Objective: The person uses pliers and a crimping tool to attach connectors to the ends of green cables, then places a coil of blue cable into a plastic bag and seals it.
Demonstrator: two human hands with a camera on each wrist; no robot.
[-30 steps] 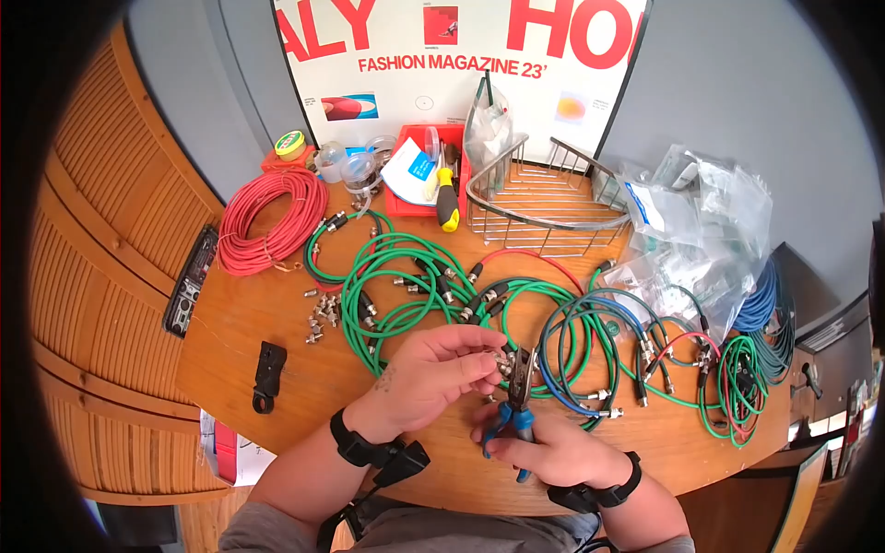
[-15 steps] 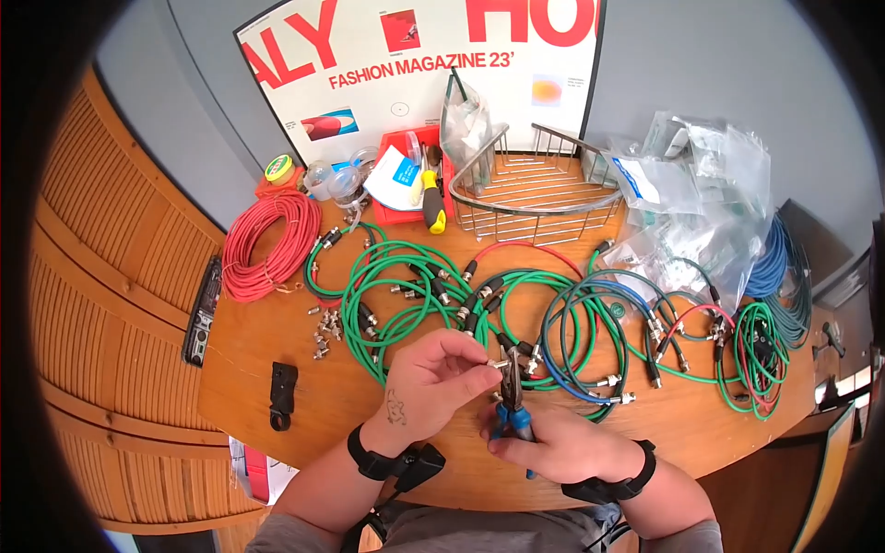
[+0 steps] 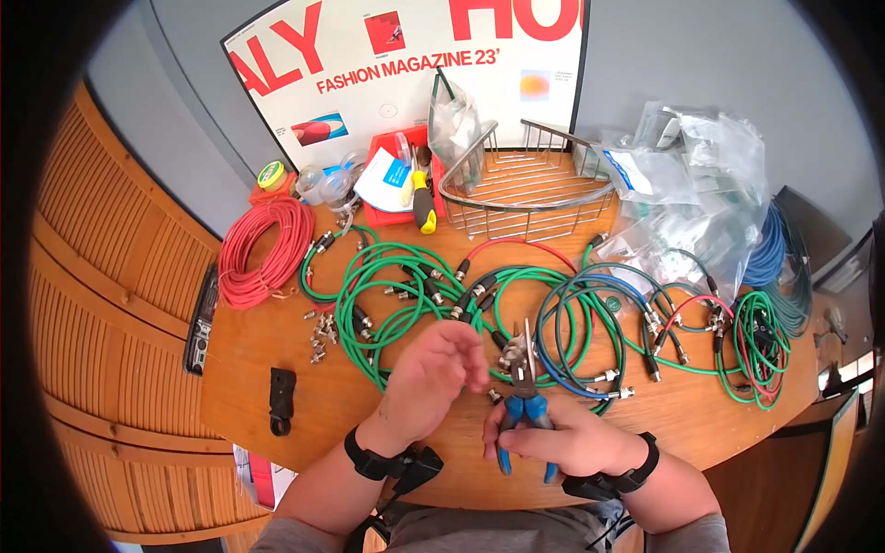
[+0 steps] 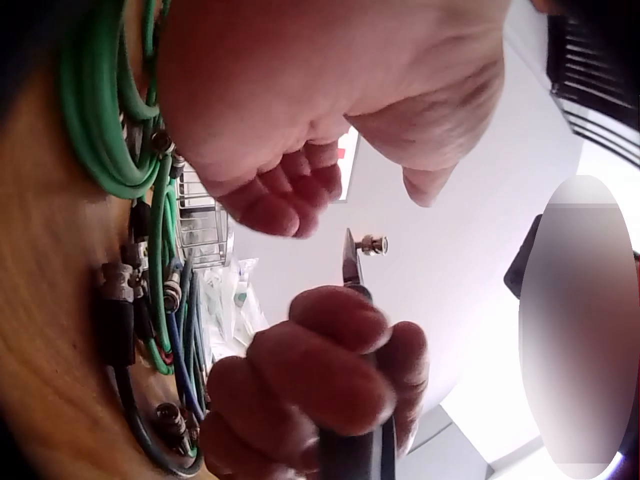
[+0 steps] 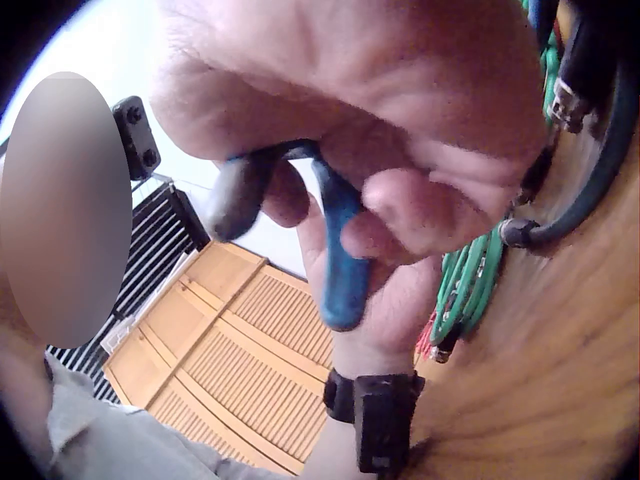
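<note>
In my right hand (image 3: 572, 438) is a pair of pliers (image 3: 524, 396) with blue grips, its nose pointing away from me. The right wrist view shows the fingers wrapped round a blue handle (image 5: 347, 270), with the two handles spread apart. At the pliers' nose sits a small metal BNC connector (image 4: 373, 245), seen against the wall in the left wrist view. Just left of the pliers is my left hand (image 3: 433, 382), fingers loosely bent and nothing between them. Coiled green cables (image 3: 387, 304) with metal plugs lie behind both hands.
Loose metal connectors (image 3: 321, 336) and a black tool (image 3: 281, 401) lie to the left. Further back are a red cable coil (image 3: 265, 253), a red bin (image 3: 383, 217), a wire rack (image 3: 525, 198) and plastic bags (image 3: 691, 203). Blue cables (image 3: 544, 318) lie right of the pliers.
My left fingers have come away from the small connector at the pliers' nose and drawn back left. The pliers' handles have spread wider. The head view has shifted slightly.
</note>
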